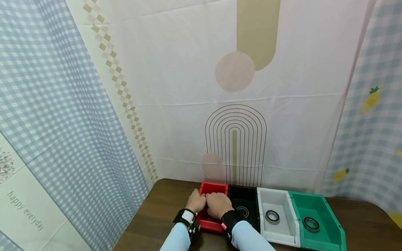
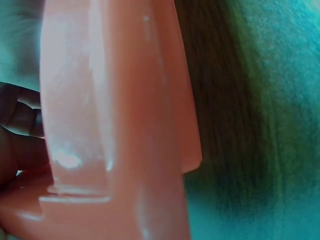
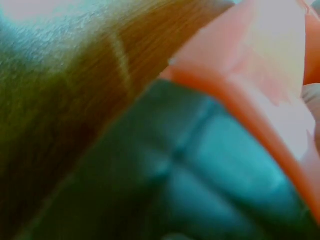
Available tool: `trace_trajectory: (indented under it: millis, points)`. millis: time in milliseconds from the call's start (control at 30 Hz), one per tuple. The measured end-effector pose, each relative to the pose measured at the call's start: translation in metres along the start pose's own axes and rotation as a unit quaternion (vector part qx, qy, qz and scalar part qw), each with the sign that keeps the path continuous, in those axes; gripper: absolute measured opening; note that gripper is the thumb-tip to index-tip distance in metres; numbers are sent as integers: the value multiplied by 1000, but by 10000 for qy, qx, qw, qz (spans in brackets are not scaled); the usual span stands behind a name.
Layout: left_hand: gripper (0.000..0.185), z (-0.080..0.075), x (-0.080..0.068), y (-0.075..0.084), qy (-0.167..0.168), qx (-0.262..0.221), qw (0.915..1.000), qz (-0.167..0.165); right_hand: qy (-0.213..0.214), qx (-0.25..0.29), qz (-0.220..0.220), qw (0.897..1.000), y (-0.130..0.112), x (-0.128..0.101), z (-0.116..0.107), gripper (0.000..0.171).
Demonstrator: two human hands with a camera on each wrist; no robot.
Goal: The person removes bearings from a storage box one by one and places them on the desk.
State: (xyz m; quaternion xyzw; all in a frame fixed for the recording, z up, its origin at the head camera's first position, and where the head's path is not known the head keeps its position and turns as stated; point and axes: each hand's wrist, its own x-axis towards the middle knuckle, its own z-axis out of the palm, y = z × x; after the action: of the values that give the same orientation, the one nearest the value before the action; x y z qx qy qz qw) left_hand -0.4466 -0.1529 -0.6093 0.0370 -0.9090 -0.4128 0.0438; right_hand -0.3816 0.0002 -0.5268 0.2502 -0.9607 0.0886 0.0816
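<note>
While both hands meet over the red bin, the left hand and right hand touch each other, fingers curled down inside it; whether they pinch anything cannot be told. That red bin sits on the dark wooden worktop, at the end of a row. Just beside it stands a black bin, then a white bin and a green bin, each holding a metal bearing ring.
</note>
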Motion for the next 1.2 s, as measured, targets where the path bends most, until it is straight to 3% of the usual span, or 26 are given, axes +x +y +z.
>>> trace_trajectory:
  millis: [300, 467, 667, 867, 1000, 1200]
  points:
    - [36, 0, 1, 0, 40, -76, 10000, -2, 192, 108, -316, 9993, 2, 0, -3, 25]
    - [39, 1, 6, -2, 39, -259, 9996, -69, 68, 129, -357, 9993, 0, 0, -6, 42]
    - [31, 2, 6, -2, -76, -399, 9989, -230, -113, 135, -461, 9988, 3, -1, -5, 47]
    - [31, 3, 5, -1, -35, -484, 9987, -157, -155, -85, -692, 9974, 5, -5, -7, 47]
    - [33, -1, -3, 8, 34, -460, 9988, -185, -98, -129, -828, 9964, 4, -13, -13, 47]
    - [37, -10, -14, 19, -35, -591, 9979, -266, 246, -234, -1235, 9918, -1, -32, -28, 31]
